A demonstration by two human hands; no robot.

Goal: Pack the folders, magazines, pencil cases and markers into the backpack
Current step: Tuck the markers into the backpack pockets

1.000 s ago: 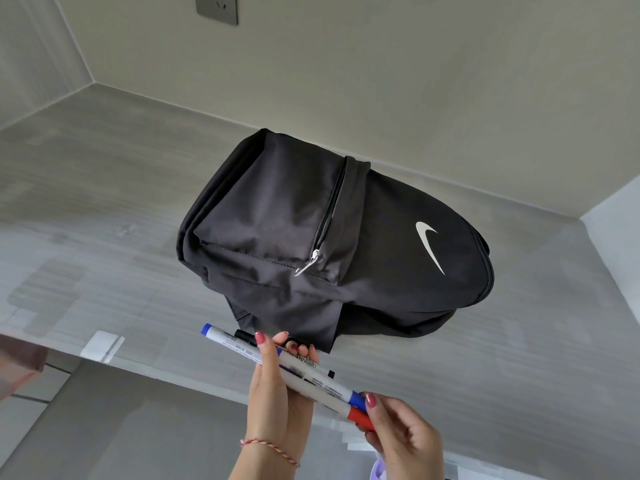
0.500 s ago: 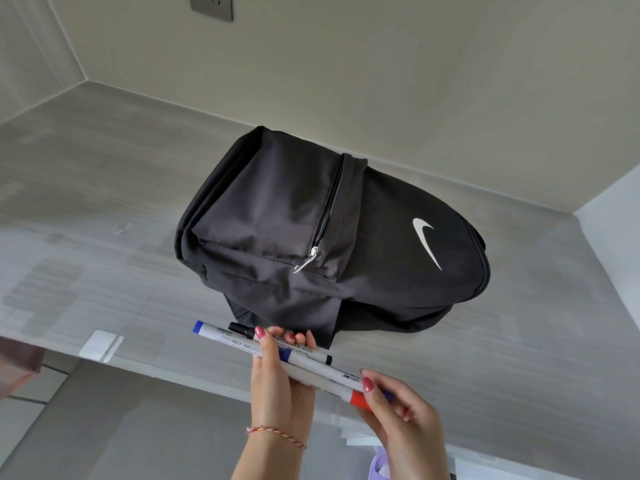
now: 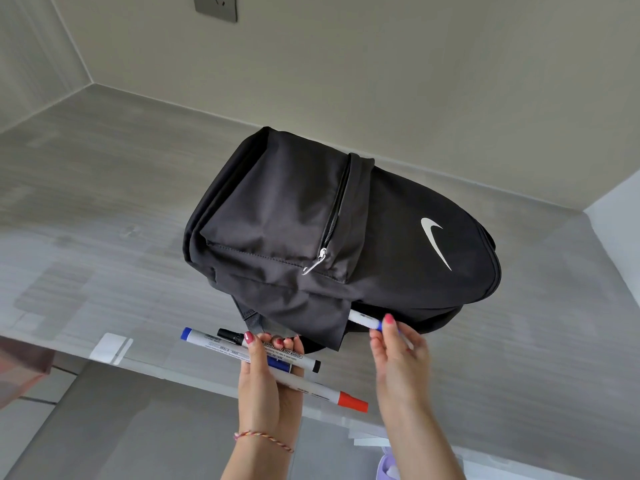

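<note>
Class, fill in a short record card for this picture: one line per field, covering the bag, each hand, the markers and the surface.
bag: black backpack lying on its back, front pocket zip closed
left hand: left hand grips a bundle of markers with blue, black and red caps
right hand: right hand pinches one blue-capped marker, its far end hidden under the bag's side fabric
surface: grey wood-grain table
wall: socket plate above
</note>
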